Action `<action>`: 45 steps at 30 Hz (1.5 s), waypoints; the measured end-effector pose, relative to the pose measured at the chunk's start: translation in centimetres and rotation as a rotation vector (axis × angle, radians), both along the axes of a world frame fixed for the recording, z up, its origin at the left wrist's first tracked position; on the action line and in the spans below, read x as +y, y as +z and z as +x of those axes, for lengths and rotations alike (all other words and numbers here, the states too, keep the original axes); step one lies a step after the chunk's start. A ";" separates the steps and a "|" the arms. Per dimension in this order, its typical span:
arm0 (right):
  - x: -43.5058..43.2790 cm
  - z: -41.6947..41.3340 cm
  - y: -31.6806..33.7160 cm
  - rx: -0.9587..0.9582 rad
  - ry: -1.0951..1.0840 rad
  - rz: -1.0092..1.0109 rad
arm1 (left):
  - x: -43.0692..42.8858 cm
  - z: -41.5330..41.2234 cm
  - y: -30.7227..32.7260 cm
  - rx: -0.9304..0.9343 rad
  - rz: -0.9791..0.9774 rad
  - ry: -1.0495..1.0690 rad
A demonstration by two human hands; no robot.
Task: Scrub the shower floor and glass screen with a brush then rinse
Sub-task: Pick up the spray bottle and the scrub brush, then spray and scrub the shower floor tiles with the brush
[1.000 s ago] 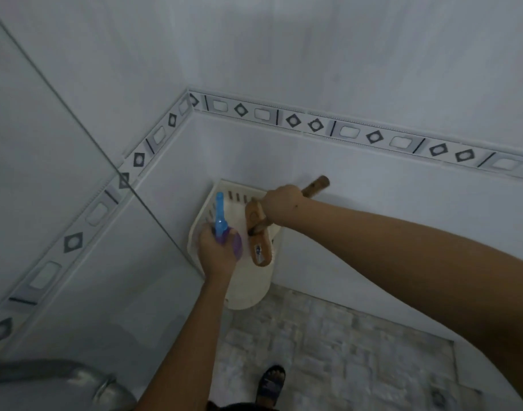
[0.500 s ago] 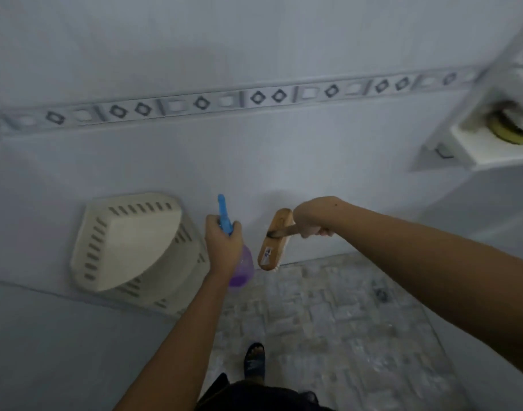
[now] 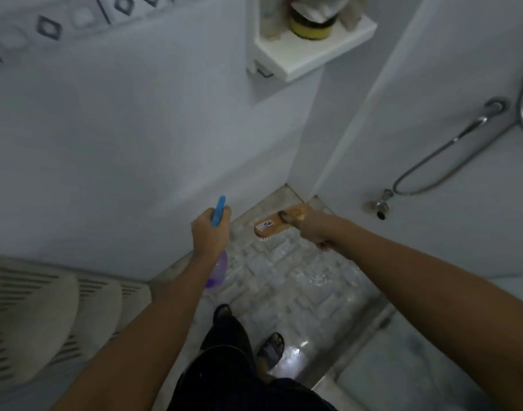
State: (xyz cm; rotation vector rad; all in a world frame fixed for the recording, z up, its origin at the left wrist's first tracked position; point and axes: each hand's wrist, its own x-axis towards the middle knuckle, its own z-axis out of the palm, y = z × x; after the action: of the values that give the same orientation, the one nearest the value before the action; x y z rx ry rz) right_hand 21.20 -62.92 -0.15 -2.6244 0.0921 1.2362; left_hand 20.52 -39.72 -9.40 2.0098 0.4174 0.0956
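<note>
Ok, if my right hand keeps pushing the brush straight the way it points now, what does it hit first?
Probably the floor near the far corner: the right hand aims the brush down there. Nothing seems to lie between, though depth is unclear.

— What's under me?

— The floor [image 3: 284, 280], pale patterned tile, wet and shiny, running from 12 o'clock in the corner down to my feet at 6 o'clock. My sandals [image 3: 272, 348] stand on it.

— And higher up?

— At 1 o'clock a white shelf [image 3: 307, 54] juts from the wall. A jar [image 3: 312, 23] with a yellow band sits on it, with blurred items beside it I can't make out.
</note>
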 end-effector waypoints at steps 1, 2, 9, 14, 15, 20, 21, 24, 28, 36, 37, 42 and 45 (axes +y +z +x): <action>-0.9 -0.4 -1.4 0.020 -0.120 -0.001 | -0.5 0.5 -1.4 0.025 -0.017 -0.014; -1.8 -0.6 -3.5 0.053 -0.222 -0.023 | -0.9 1.0 -2.7 0.046 -0.025 -0.025; -4.1 0.7 -19.7 0.129 -0.689 0.161 | -2.9 6.2 -16.2 0.130 0.123 -0.146; -4.3 2.8 -34.7 0.135 -0.859 0.223 | -3.7 10.7 -30.6 0.262 0.244 -0.252; -4.2 3.1 -38.0 0.118 -0.862 0.223 | -3.8 11.7 -33.6 0.288 0.240 -0.265; -3.5 4.7 -52.4 0.120 -0.832 0.214 | -3.3 15.5 -47.1 0.379 0.267 -0.226; -3.4 5.1 -55.3 0.122 -0.821 0.211 | -3.2 16.2 -50.0 0.369 0.281 -0.223; -2.9 6.2 -62.1 0.105 -0.758 0.187 | -2.6 17.0 -57.0 0.322 0.337 -0.305; -2.4 7.5 -69.2 0.047 -0.671 0.175 | -1.3 18.0 -64.3 0.300 0.288 -0.300; -0.3 10.3 -79.7 -0.113 -0.505 0.229 | 2.3 17.2 -73.6 0.175 0.206 -0.250; 0.0 10.2 -80.3 -0.118 -0.504 0.242 | 3.1 17.0 -74.0 0.160 0.183 -0.242; 1.2 8.7 -79.8 0.003 -0.467 0.321 | 6.6 15.2 -75.3 0.124 0.192 -0.173; 1.3 7.4 -78.5 0.161 -0.370 0.265 | 7.7 14.4 -75.4 0.036 0.192 -0.137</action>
State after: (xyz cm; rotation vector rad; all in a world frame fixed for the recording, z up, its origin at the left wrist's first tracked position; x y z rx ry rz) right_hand 28.63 -61.57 -78.67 -2.1591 0.3939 1.2278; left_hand 34.95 -32.03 -84.82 2.2260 0.3013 0.0153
